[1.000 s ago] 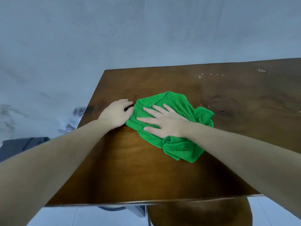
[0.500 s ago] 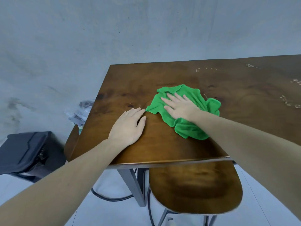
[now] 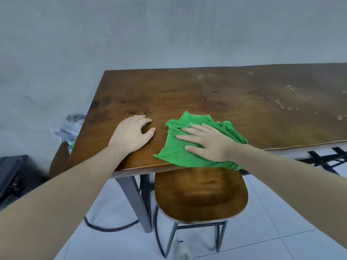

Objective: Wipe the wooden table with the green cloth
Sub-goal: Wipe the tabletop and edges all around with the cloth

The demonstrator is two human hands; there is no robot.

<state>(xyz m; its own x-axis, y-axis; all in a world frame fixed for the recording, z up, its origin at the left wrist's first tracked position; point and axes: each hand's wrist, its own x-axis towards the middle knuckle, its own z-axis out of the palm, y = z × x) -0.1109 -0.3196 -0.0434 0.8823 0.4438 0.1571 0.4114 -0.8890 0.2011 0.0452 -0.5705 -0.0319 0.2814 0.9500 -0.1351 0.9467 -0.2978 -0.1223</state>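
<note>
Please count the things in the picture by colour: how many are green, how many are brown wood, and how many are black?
Green: 1, the green cloth
Brown wood: 2, the wooden table and the stool
Black: 1, the bin
Total: 4

A big brown wooden table (image 3: 234,94) fills the middle and right of the picture. A crumpled green cloth (image 3: 176,152) lies on it at the near edge, hanging over a little. The right hand (image 3: 208,143) presses flat on the cloth. The left hand (image 3: 131,135) rests on the bare wood just beside it. Small white spots (image 3: 285,106) dot the wood at the upper right.
</note>
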